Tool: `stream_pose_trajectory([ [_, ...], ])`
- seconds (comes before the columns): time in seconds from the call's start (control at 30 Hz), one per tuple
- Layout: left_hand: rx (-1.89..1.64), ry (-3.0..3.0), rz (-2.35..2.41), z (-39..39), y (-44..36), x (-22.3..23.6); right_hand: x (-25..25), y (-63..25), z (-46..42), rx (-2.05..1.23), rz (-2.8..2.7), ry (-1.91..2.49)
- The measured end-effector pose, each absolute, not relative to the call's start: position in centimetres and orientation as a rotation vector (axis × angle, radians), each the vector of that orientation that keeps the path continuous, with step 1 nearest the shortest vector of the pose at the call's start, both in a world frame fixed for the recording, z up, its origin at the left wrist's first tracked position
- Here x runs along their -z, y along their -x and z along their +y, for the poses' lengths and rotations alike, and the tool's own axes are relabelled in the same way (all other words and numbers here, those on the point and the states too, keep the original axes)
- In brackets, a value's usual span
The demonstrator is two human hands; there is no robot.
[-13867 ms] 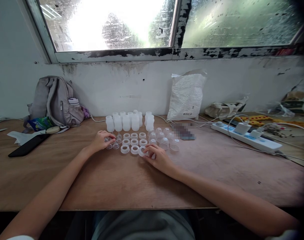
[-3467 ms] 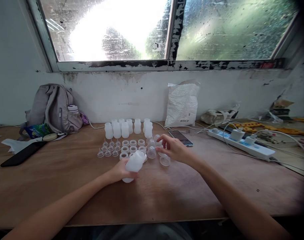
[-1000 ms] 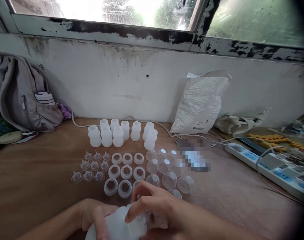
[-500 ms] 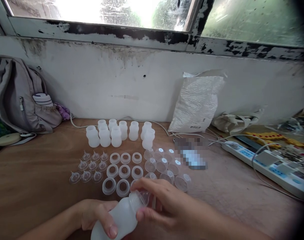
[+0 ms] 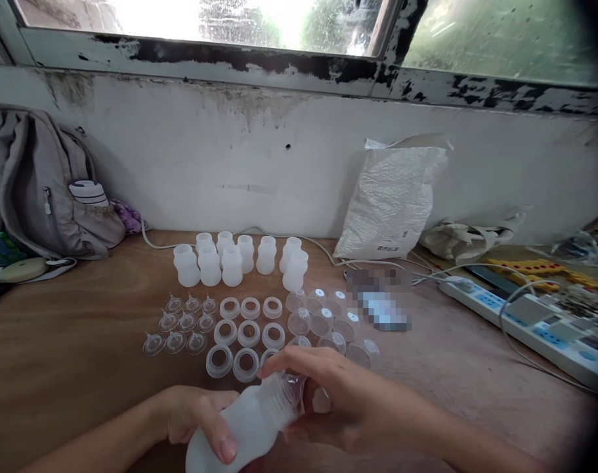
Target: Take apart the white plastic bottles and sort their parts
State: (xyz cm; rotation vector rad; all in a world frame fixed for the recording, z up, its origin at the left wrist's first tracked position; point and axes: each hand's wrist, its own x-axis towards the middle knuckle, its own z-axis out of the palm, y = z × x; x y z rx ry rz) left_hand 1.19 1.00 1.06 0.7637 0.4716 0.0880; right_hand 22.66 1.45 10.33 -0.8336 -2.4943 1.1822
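Observation:
A frosted white baby bottle (image 5: pixel 252 424) lies tilted in my left hand (image 5: pixel 200 420), which is closed round its body with the thumb on top. Its threaded neck points up and to the right. At that mouth sits a clear bottle nipple (image 5: pixel 293 389), pinched by the curled fingers of my right hand (image 5: pixel 350 401). Part of the nipple is hidden behind those fingers. Just beyond my hands lie rows of clear nipples (image 5: pixel 186 320), translucent screw rings (image 5: pixel 248 334) and clear dome caps (image 5: pixel 321 322). The nearest right ring and some caps are partly covered by my right hand.
Several frosted bottles (image 5: pixel 232 266) stand at the back near the wall. A pixelated object (image 5: pixel 380 302) lies right of the caps, by a white power strip (image 5: pixel 520 322) with cables. A white plastic bag (image 5: pixel 390 200) leans on the wall; a grey backpack (image 5: pixel 42 177) is at left.
My hands and the bottle have shifted slightly right in view. The right fingers have turned about the bottle's mouth, the thumb now lower and mostly behind the neck. The camera view has moved slightly.

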Motion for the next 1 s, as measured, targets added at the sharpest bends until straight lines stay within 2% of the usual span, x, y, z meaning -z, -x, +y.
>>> stream_pose_trajectory([
  [0.27,-0.044,-0.829,0.423,1.0,-0.9,-1.2,-11.0,-22.1,1.3,-1.315,-2.483,0.656],
  [0.47,-0.084,-0.783,0.485,1.0,-0.9,-0.7,-10.9,-22.3,1.0,-1.245,-2.455,0.990],
  [0.63,-0.086,-0.811,0.386,1.0,-1.0,-0.4,-10.9,-22.0,1.1,-1.306,-2.476,0.754],
  [1.0,-0.067,-0.816,0.247,0.5,-1.2,-1.0,-10.6,-23.2,2.4,-1.071,-2.277,0.972],
])
